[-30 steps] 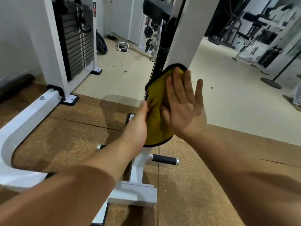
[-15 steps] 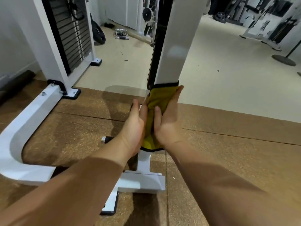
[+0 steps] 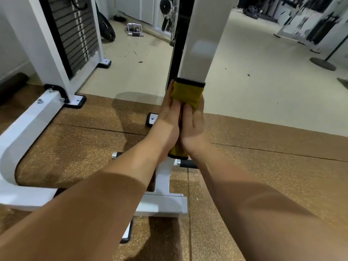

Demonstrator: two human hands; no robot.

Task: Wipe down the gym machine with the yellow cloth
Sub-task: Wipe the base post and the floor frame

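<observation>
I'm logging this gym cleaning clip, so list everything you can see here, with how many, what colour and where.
Cloth: one, yellow with black edging, wrapped around the post low down.
Post: one, white, rising at centre.
Machine base: one, white, on the mat below the hands.
Foot pegs: two, black with silver collars, either side of the base.
Weight stack: one, dark grey, in a white frame upper left.
Curved frame tube: one, white, left.
Weight plate: one, black, leaning behind the stack.
Cable handle: one, silver, on the pale floor.
Floor mat: brown, underfoot.
Left hand: pressed on the cloth's left side.
Right hand: pressed on its right side.
</observation>
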